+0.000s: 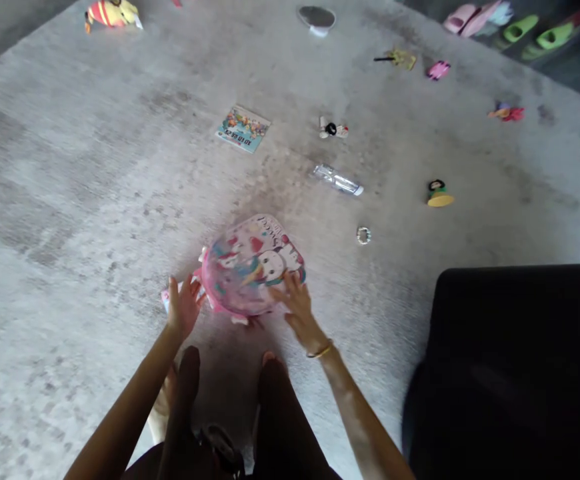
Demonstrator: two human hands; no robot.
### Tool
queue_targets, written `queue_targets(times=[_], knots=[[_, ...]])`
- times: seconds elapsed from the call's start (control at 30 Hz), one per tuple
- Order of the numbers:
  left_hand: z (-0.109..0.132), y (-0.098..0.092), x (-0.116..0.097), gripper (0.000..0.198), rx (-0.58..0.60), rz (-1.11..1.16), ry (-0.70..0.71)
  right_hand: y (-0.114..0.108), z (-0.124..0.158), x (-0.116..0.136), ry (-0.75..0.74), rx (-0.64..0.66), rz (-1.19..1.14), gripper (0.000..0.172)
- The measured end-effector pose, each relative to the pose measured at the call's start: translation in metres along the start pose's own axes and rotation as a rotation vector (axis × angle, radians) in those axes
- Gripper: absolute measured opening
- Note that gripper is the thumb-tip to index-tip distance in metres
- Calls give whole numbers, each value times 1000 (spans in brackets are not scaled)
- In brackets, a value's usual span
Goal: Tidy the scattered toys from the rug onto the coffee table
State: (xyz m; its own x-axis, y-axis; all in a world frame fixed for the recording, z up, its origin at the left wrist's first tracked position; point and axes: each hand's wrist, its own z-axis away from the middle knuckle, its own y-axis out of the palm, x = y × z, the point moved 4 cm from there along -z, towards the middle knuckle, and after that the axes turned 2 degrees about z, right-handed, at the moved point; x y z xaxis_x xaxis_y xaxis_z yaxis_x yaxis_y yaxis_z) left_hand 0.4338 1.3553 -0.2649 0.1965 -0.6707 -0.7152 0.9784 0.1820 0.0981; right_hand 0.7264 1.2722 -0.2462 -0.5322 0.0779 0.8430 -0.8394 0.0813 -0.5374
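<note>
A pink child's backpack [243, 257] with cartoon animal figures and lettering lies on the grey floor in front of my feet. Beside its lower left edge is my left hand [184, 310], open with the fingers apart. My right hand [297, 310] is open too, its spread fingers over the bag's lower right side; whether they touch it I cannot tell. A small pink and light-blue piece [166, 298] shows partly behind my left hand; its kind is unclear.
Beyond the bag lie a picture book [244, 129], a clear plastic bottle [337, 180], a beaded bracelet [363, 235] and several small toys, including a green-and-yellow figure [439, 193]. A large black object [510, 367] stands at right. Clogs [520, 28] sit along the far edge.
</note>
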Motion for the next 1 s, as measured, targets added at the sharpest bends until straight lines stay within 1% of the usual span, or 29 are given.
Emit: queue_targets(times=[0.03,0.1,0.17,0.23,0.27,0.3,0.33,0.37,0.4,0.47,0.5,0.53,0.57,0.6,0.63,0.7,0.77,0.8,0.87,0.93,1.0], knots=[[-3,-1,-3,84,-7,9,1,14,8,10,-22,57,79,48],[-7,-4,-9,83,-28,-48,36,32,15,25,-54,110,236,48],[-13,-4,-18,75,-44,-235,153,38,15,31,-57,92,342,49],[-23,0,-32,70,-48,-444,311,39,12,31,-80,77,352,46],[-30,4,-40,69,-31,-517,375,39,10,30,-96,64,329,45],[-38,9,-48,69,1,-560,415,40,9,28,-109,36,289,44],[-47,14,-55,70,44,-578,425,42,10,26,-107,-15,238,46],[-56,19,-62,71,96,-580,412,43,12,24,-79,-89,175,52],[-64,24,-68,73,146,-572,383,45,16,20,-18,-184,100,61],[-72,29,-74,73,218,-553,317,53,29,10,192,-367,-100,79],[-71,30,-76,70,228,-557,299,61,36,4,314,-409,-228,84],[-68,29,-76,67,222,-581,300,70,43,0,423,-409,-368,84],[-62,27,-75,64,205,-620,313,79,48,-3,505,-377,-508,80],[-55,25,-74,63,177,-665,335,89,51,-4,556,-328,-634,75],[-47,22,-73,62,140,-705,359,97,53,-3,581,-276,-737,69],[-31,17,-71,58,74,-729,381,107,52,3,586,-206,-869,57],[-17,18,-73,54,75,-662,372,113,48,11,566,-168,-922,50],[-10,21,-77,52,107,-604,372,115,45,16,551,-148,-926,47],[5,35,-90,49,217,-461,408,118,42,25,521,-145,-895,44],[22,56,-107,45,359,-336,473,120,38,32,504,-178,-855,46],[39,80,-124,39,489,-270,516,122,31,36,506,-235,-833,54]])
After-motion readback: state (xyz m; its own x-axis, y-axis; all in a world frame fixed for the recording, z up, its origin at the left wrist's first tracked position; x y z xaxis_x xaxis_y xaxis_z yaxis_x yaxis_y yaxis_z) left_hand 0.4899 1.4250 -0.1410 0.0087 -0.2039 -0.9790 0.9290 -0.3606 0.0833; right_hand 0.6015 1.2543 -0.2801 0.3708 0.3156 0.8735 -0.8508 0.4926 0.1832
